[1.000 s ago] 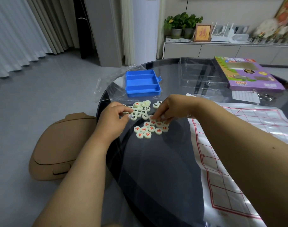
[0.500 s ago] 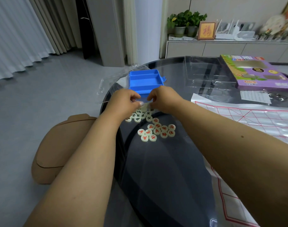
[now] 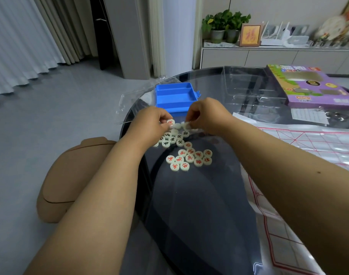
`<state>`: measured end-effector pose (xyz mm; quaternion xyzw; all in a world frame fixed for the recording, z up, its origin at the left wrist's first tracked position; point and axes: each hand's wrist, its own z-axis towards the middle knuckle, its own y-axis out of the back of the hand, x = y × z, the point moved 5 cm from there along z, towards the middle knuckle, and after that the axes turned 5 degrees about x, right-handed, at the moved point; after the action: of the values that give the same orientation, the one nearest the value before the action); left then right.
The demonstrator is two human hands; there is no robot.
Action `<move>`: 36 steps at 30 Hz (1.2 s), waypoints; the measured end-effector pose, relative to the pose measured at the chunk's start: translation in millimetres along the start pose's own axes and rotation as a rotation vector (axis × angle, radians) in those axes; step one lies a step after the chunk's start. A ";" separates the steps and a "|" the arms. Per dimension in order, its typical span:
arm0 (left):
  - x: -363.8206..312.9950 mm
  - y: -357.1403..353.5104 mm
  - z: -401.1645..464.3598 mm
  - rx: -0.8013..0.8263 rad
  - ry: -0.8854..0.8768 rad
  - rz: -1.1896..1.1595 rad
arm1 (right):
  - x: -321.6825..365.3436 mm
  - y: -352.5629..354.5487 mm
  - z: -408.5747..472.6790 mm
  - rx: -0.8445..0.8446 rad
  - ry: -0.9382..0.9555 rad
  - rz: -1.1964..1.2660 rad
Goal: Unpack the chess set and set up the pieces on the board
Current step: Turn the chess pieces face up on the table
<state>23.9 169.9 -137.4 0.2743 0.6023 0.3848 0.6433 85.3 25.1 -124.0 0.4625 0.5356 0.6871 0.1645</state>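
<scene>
Several cream round chess pieces lie on the dark glass table (image 3: pixel 199 215). A group with red characters (image 3: pixel 189 158) sits nearer to me; a group with black characters (image 3: pixel 172 138) lies beyond it, by my hands. My left hand (image 3: pixel 150 126) pinches a red-marked piece (image 3: pixel 170 122). My right hand (image 3: pixel 207 117) pinches another piece (image 3: pixel 187 125) on edge. The paper board (image 3: pixel 308 147) with red grid lines is spread at the right. An empty blue plastic tray (image 3: pixel 175 98) stands just behind my hands.
A purple game box (image 3: pixel 308 86) and a clear plastic insert (image 3: pixel 249 86) lie at the back right, with a paper slip (image 3: pixel 308 116) before them. A clear bag (image 3: pixel 134 100) hangs over the table's left edge. A tan stool (image 3: pixel 70 175) stands on the floor to the left.
Both hands moved from the near pieces to the far pile by the blue tray, and each has picked up a piece. The red-marked group now lies apart from my hands.
</scene>
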 end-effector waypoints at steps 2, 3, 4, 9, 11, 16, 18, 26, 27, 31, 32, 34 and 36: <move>-5.4 5.7 -12.9 0.010 -0.042 0.043 | -4.8 5.2 -8.8 0.026 0.013 -0.004; -6.8 6.4 -19.5 0.029 -0.048 0.059 | -6.4 6.1 -13.0 0.041 0.021 -0.008; -6.7 5.5 -25.6 0.055 -0.044 0.067 | -7.4 5.6 -16.2 0.054 0.031 -0.026; -0.8 -1.5 -46.3 0.115 0.023 0.106 | -8.4 -3.1 -24.8 0.097 0.094 -0.164; 1.1 -2.2 -49.8 0.118 0.043 0.114 | -10.5 -4.8 -28.3 0.121 0.107 -0.167; 4.1 -4.4 -54.6 0.148 0.069 0.122 | -15.8 -2.1 -37.1 0.190 0.110 -0.152; 6.1 -3.4 -55.1 0.152 0.080 0.123 | -18.5 1.1 -38.5 0.162 0.098 -0.118; 5.4 -2.0 -58.4 0.182 0.095 0.082 | -13.8 -14.3 -39.0 0.253 0.119 -0.135; 5.5 -1.8 -58.4 0.182 0.093 0.073 | -12.3 -15.3 -39.8 0.271 0.129 -0.143; 5.8 -4.4 -56.7 0.206 0.082 0.096 | -9.1 -18.6 -43.2 0.331 0.153 -0.183; 6.5 -6.1 -55.5 0.215 0.078 0.106 | -9.2 -19.1 -44.0 0.342 0.152 -0.185; 8.1 -9.7 -53.0 0.221 0.071 0.115 | -9.5 -19.4 -44.7 0.372 0.155 -0.186; 9.6 -11.1 -50.9 0.193 0.067 0.095 | -9.4 -18.7 -42.9 0.385 0.159 -0.182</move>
<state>-24.6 166.0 -158.1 0.3503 0.6441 0.3641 0.5743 50.3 0.3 -144.9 0.3796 0.7078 0.5886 0.0919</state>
